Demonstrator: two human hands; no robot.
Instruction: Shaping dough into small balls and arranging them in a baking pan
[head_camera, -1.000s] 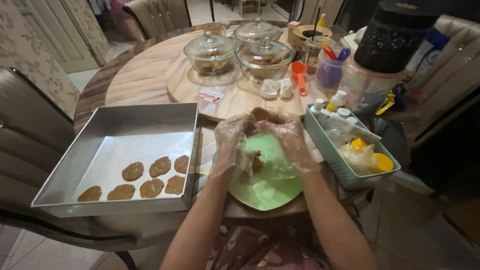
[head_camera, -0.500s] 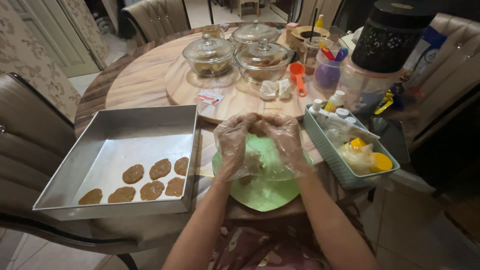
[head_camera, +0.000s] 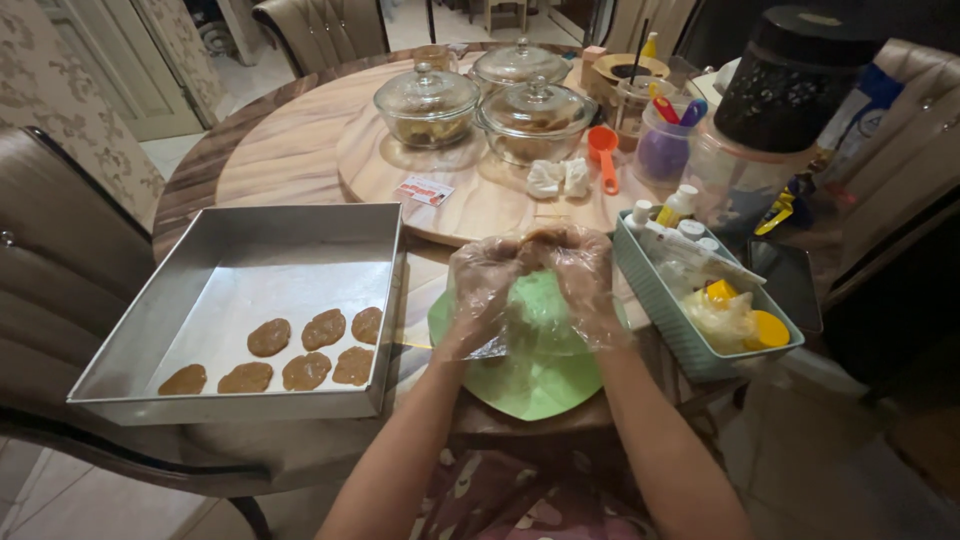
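Note:
Both of my hands wear loose clear plastic gloves and are held together above a green plate (head_camera: 535, 385) at the table's near edge. My left hand (head_camera: 482, 290) and my right hand (head_camera: 583, 280) pinch a small lump of brown dough (head_camera: 540, 240) between their fingertips. To the left stands a square metal baking tray (head_camera: 160, 340) lined with white paper. Several flat brown dough rounds (head_camera: 300, 355) lie in two rows at its near side.
A teal basket (head_camera: 650, 285) with bottles and yellow-lidded items sits right of the plate. Two lidded glass bowls (head_camera: 530, 115) stand on a round wooden turntable (head_camera: 470, 195). An orange scoop (head_camera: 603, 150), purple cup, black jar and chairs surround the table.
My hands have shifted slightly forward over the plate and keep working the dough lump between the fingertips. The tray's rounds are unchanged.

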